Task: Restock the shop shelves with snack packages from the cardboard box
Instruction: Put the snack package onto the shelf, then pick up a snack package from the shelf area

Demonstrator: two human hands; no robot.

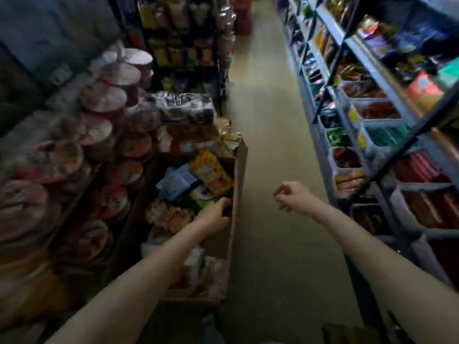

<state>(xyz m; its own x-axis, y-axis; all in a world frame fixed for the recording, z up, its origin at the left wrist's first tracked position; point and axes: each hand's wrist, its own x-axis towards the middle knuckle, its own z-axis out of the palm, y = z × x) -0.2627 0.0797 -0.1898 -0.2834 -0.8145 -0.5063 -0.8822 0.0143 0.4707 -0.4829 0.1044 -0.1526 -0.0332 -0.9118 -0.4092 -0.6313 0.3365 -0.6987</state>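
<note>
- The cardboard box [239, 170] sits on the floor at the left side of the aisle, about 9 o'clock from the middle of the view
- It is full of snack packs: an orange pack [212, 171], a blue pack [176, 180] and a green pack [198, 198] lie near the top
- The left hand [215, 212] reaches into the box at its right wall. Its fingers curl down around something dark by the box edge, but the picture is too blurry to tell if it is a pack or the wall itself
- The right hand [294, 196] hangs over the bare floor, at 3 o'clock from the left hand and well apart from it. Its fingers are loosely curled. There may be a small thing pinched in them, but I cannot tell
- The shop shelves [367, 125] run along the right side, from 1 o'clock to 4 o'clock, with bins of red and orange packs
- Round noodle bowls [104, 100] are stacked at 10 o'clock, left of the box
- To do this step well, I think the left hand should take one pack by its top edge and lift it straight up, so the other packs do not spill out
- The right hand could steady the box wall, then help carry the pack over to a shelf bin that has room
</note>
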